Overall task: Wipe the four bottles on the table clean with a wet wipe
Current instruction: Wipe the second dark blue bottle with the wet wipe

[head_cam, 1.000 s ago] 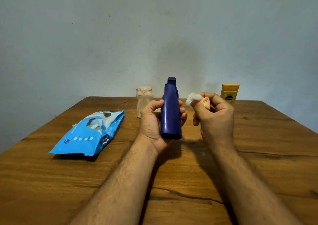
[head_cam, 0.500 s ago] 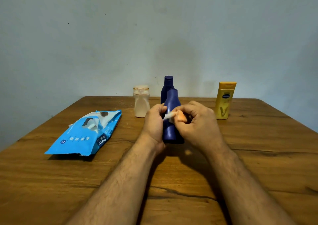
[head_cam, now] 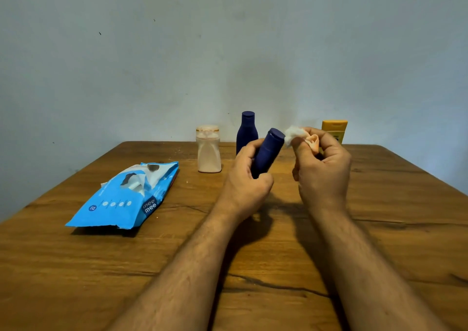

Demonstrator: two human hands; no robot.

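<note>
Held bottle: dark blue bottle (head_cam: pixel 268 151), raised off the tabletop (head_cam: pixel 76 267) and tilted with its cap toward the upper right.
Left hand: left hand (head_cam: pixel 247 181) grips the lower body of the dark blue bottle, fingers curled round it (the base is hidden inside the grip).
Right hand: right hand (head_cam: pixel 321 168) pinches a crumpled wet wipe (head_cam: pixel 295 132) between thumb and fingers.
Wipe position: white wad sits just beside the bottle's cap, at its right edge; whether it actually touches the cap cannot be told.
Second blue bottle: second dark blue bottle (head_cam: pixel 247 132) stands upright at the far edge of the tabletop, partly behind the left hand.
Pale bottle: cream bottle (head_cam: pixel 209 151) with a translucent cap stands upright to the left of the second dark blue bottle, near it but apart.
Yellow bottle: yellow bottle (head_cam: pixel 334 128) stands at the far right of the row, mostly hidden by the right hand's fingers.
Wipe pack: blue wipes pack (head_cam: pixel 124 199) lies flat on the left of the tabletop, its flap open and a white sheet showing at the opening.
Backdrop: plain pale wall (head_cam: pixel 177 52) rises behind the tabletop's far edge.
</note>
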